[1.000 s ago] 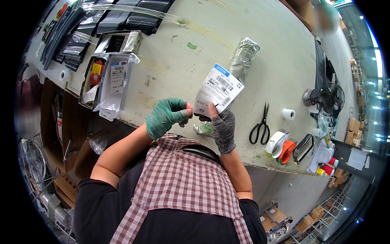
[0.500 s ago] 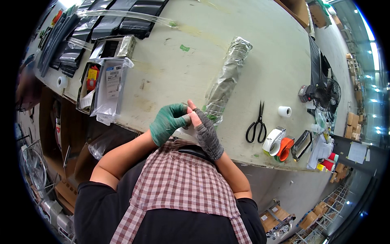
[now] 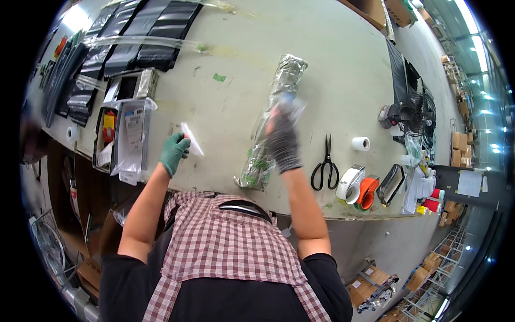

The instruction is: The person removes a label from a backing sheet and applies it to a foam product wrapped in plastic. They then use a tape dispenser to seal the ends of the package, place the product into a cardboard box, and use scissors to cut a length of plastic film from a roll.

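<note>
My left hand (image 3: 175, 152), in a green glove, pinches a thin white paper strip (image 3: 192, 139) above the table. My right hand (image 3: 283, 142), in a grey glove with bare fingertips, is smeared by motion over a long foil-wrapped bundle (image 3: 290, 70). At its fingertips is a pale, bluish label-like piece (image 3: 294, 107), too blurred to read its kind surely. The bundle lies lengthwise on the table, with clear wrap and green patches at its near end. Whether the piece touches the foil, I cannot tell.
Black scissors (image 3: 325, 166), a small white roll (image 3: 360, 143), white tape (image 3: 350, 182) and orange tape (image 3: 368, 192) lie to the right. Beyond them stands a black fan (image 3: 416, 115). On the left are an open box (image 3: 130, 139) and black plastic bags (image 3: 166, 32).
My hands, together at the bundle's near end before, have parted. The left has moved left with the paper strip; the right has moved forward over the foil bundle with the label-like piece.
</note>
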The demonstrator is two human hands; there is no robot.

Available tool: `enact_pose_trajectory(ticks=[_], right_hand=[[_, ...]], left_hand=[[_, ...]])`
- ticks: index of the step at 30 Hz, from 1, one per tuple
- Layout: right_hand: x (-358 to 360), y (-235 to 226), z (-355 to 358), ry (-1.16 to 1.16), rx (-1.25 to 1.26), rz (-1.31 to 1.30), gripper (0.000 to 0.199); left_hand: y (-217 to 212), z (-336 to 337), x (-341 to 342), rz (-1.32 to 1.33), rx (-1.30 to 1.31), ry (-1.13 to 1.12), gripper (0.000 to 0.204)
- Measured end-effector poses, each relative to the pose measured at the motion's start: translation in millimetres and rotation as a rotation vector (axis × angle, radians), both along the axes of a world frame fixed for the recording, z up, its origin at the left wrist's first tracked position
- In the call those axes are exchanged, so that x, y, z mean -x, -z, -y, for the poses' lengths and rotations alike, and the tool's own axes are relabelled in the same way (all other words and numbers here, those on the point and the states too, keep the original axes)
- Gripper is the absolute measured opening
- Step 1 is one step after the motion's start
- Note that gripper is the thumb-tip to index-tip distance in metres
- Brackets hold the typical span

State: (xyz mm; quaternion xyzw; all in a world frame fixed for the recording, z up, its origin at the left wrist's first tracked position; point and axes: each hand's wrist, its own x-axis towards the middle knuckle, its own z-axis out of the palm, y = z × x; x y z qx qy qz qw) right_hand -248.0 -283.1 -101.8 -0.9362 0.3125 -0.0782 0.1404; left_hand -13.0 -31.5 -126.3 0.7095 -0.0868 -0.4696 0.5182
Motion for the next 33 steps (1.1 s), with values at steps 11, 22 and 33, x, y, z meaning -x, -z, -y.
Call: enact_pose_trajectory(ticks=[11,22,33], right_hand=[[-38.8,56.6,64.4,0.391,-0.084,0.706,0.096],[132.0,-1.2,-153.8,0.469,-1.179,0.152,0.094],[22.7,-11.5,-44.2,0.275,-0.886,0.751,0.055]], left_hand=[[-27.5,56.6,59.8,0.501,0.305,0.001,0.044],[-2.9,219.4,144.9,1.011,0.127,0.492,0.110],[-103.9,299.5,36.9,0.499,0.547,0.199,0.112]])
